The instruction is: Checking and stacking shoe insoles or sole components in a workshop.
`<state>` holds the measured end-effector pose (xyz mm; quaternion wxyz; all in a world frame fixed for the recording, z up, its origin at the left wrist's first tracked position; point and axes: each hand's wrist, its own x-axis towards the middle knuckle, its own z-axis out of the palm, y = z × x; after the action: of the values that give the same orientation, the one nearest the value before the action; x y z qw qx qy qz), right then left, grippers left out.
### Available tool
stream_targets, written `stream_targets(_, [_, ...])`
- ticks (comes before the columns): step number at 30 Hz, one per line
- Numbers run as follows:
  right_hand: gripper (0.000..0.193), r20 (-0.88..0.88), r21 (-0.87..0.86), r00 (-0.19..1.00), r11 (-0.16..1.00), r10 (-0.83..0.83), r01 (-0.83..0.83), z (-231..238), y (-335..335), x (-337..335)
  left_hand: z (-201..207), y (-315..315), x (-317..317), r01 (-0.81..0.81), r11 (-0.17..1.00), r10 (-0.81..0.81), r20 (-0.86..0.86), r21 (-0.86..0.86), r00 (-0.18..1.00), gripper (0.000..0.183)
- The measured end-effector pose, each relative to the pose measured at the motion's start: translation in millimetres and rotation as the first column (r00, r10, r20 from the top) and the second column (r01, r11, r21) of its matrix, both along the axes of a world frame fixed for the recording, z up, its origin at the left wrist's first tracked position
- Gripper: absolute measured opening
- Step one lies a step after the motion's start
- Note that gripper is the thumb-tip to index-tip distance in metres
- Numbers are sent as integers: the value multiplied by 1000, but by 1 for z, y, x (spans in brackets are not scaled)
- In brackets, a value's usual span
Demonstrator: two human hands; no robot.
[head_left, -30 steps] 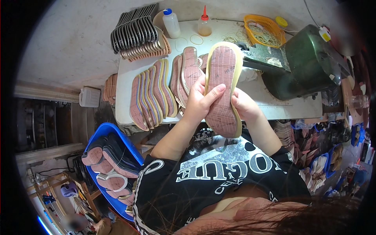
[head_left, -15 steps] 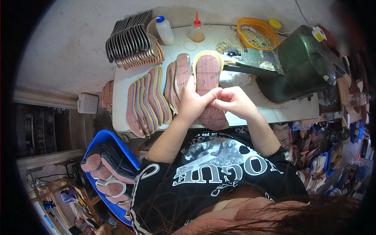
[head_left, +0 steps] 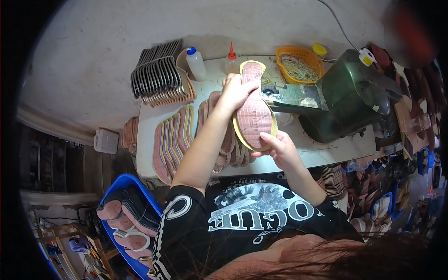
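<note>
A pink insole (head_left: 254, 116) with a yellow rim is held up between my two hands, its narrow end pointing away from me and its wide end toward me. My left hand (head_left: 237, 94) wraps around its left side near the narrow part, thumb on the pink face. At the lower right of the wide end, my right hand (head_left: 281, 148) pinches the edge between thumb and fingers. Just right of the insole is the flat arm (head_left: 298, 96) of a green machine (head_left: 350, 95). Below and left of it, a row of pink insoles (head_left: 226, 151) lies partly hidden by my left forearm.
More yellow-edged insoles (head_left: 173, 140) stand in a row on the white table (head_left: 144, 158). Bundled black straps (head_left: 156, 70), a blue-capped bottle (head_left: 196, 64), a red-tipped bottle (head_left: 231, 61) and a yellow basket (head_left: 298, 63) of rubber bands line the back. A blue bin (head_left: 151, 196) of soles sits lower left.
My hands were together over the middle of the insole; now they are apart, the left farther up and the right at the lower end. The yellow rim now shows around the wide lower end.
</note>
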<state>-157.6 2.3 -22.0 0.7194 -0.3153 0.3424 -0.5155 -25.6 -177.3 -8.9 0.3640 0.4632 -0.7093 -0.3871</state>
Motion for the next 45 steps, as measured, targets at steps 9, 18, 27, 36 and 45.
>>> stream_targets(9, [32,-4,25,996,996,-86,86,16,-4,11,23,6,-14,-147,988,127,312,42,941,55])
stream_targets(18, [29,148,61,957,969,-248,241,15,-38,36,12,-43,3,96,970,-34,269,-223,963,72])
stream_targets(27, [35,209,89,939,962,-273,260,19,-60,33,51,-83,11,730,634,-723,528,254,445,57])
stream_targets(36, [41,174,50,974,989,-145,138,23,-62,23,66,-87,10,719,530,-845,356,449,400,44])
stream_targets(45, [41,185,80,974,990,-133,120,28,-64,17,54,-68,30,663,634,-772,285,398,568,39])
